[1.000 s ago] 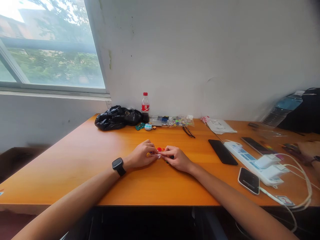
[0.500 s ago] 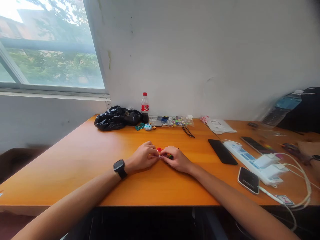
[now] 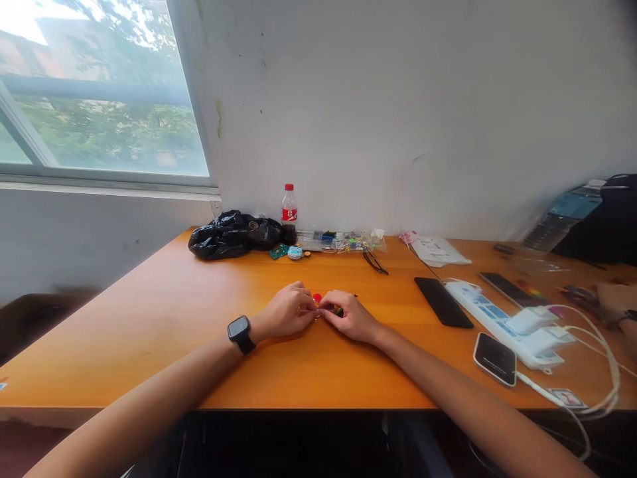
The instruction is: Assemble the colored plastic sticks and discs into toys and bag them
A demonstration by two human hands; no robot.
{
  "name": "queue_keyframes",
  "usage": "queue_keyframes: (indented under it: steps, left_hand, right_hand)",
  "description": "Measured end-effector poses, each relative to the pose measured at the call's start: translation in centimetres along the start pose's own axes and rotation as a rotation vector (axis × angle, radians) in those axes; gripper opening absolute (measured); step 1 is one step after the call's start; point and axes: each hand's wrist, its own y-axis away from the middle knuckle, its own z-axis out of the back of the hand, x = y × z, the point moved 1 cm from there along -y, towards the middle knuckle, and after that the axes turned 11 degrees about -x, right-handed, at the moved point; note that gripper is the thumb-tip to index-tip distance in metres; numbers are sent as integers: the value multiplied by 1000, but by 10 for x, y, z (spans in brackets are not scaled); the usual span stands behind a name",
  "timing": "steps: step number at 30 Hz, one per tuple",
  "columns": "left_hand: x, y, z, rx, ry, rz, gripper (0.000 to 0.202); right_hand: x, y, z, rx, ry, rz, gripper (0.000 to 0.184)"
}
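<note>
My left hand (image 3: 287, 310) and my right hand (image 3: 350, 315) meet fingertip to fingertip over the middle of the wooden table (image 3: 279, 378). Both are closed in a pinch on something tiny between them, too small to name. Just beyond the fingertips sits a small round red piece (image 3: 317, 298). Under the right fingers a small dark green bit (image 3: 339, 311) peeks out, mostly hidden by the hand. A black watch (image 3: 240, 333) is on my left wrist.
Along the wall stand a black plastic bag (image 3: 223, 237), a cola bottle (image 3: 289, 214) and a clear bag of electronic parts (image 3: 343, 241). To the right lie a black phone (image 3: 442, 303), a power strip (image 3: 502, 322) and a charging phone (image 3: 495, 358). Another person's hand (image 3: 620, 302) shows at the far right.
My hands stay nearly in place, with only a slight shift of the fingers. The other person's hand at the right edge has moved a little.
</note>
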Motion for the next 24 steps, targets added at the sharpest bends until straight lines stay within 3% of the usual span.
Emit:
queue_keyframes:
  steps: [10,18,24]
  left_hand:
    - [-5,-3,1,20,-110,-82,24]
    - [-1,-1,0,9,-104,-17,20]
    - [-9,0,10,-34,-101,-25,22]
  right_hand:
    - [1,-1,0,30,-11,-6,11]
    - [0,-3,0,58,-51,-29,12]
    - [-1,-5,9,-31,16,16,16]
